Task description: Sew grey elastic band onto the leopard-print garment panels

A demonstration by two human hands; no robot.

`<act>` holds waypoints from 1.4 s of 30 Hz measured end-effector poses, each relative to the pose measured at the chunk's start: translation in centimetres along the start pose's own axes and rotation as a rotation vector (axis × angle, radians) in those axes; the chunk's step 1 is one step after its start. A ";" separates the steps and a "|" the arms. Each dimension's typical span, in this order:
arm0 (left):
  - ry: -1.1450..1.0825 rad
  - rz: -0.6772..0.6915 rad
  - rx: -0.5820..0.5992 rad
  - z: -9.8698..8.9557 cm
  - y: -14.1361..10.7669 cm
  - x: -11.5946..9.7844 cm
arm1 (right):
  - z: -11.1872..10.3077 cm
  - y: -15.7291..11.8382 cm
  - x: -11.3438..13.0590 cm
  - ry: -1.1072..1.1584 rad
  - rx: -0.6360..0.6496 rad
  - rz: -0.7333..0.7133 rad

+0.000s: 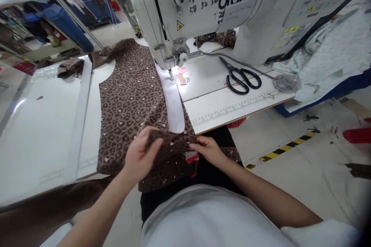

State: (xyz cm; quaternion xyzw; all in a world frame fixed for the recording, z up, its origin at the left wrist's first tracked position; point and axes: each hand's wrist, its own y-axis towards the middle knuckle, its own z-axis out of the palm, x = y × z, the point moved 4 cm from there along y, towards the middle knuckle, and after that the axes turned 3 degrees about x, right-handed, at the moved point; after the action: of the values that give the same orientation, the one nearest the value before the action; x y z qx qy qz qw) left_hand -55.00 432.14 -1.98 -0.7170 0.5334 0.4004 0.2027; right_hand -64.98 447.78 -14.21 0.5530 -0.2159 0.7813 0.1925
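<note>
Brown leopard-print fabric [130,96] lies on the sewing table and hangs over its front edge. A white curved strip [174,108] rests on the fabric, running from under the presser foot [171,76] towards me. My left hand [142,154] grips a folded part of the fabric near the strip's rounded end, thumb on top. My right hand [209,149] pinches the fabric's edge at the table's front, to the right of the strip. The white sewing machine [199,11] stands behind, its lamp lighting the needle area.
Black-handled scissors [239,79] lie right of the needle, near a grey cable and a clear round object [286,83]. A printed ruler runs along the table edge [232,117]. Pale fabric [333,54] fills a blue bin at the right. More leopard-print fabric hangs over my lap.
</note>
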 end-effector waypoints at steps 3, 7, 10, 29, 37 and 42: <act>0.254 0.372 0.190 2.7 -1.1 -2.7 | 1.1 -1.9 0.8 0.022 0.032 0.048; 0.396 0.589 0.234 5.8 -2.5 -3.2 | 1.4 -4.7 1.9 0.054 0.034 0.136; 0.423 0.626 0.244 6.7 -2.7 -2.6 | 1.2 -5.6 2.5 0.058 0.022 0.191; 0.450 0.721 0.202 7.3 -3.8 -2.4 | 0.9 -5.7 2.8 0.172 0.136 0.275; 0.404 0.688 0.189 7.6 -4.1 -2.3 | -1.3 -6.1 5.7 -0.350 0.032 -0.047; 0.314 0.654 0.205 7.1 -4.0 -3.3 | -0.2 -6.0 9.2 -1.026 0.166 -0.673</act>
State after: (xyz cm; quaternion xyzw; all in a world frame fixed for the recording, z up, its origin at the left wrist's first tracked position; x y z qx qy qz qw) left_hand -54.18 440.67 -4.15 -0.5376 0.7959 0.2737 0.0506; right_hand -64.78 453.51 -4.79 0.9091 -0.0332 0.3267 0.2564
